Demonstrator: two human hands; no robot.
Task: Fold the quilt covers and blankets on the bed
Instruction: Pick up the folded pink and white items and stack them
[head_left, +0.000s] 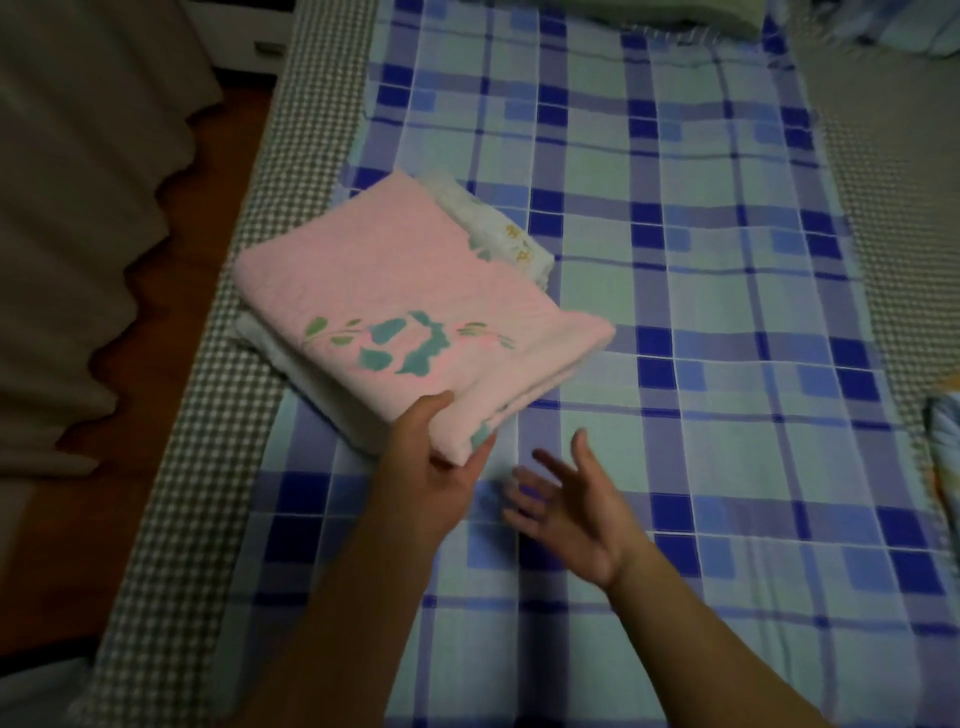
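Note:
A folded pink blanket (395, 306) with a green leaf print lies on the left part of the bed, on top of a folded white floral cover (511, 241) that shows at its far right edge. My left hand (434, 460) grips the pink blanket's near corner, thumb on top and fingers underneath. My right hand (566, 501) hovers just right of that corner with fingers spread, holding nothing. A blue and green checked sheet (701, 322) is spread flat over the bed under everything.
A grey gingham mattress cover (208, 467) borders the sheet on the left and right. A brown floor and a beige curtain (78, 208) lie beyond the bed's left edge. A green folded cloth (649, 13) sits at the far end, a patterned fabric (943, 447) at the right edge.

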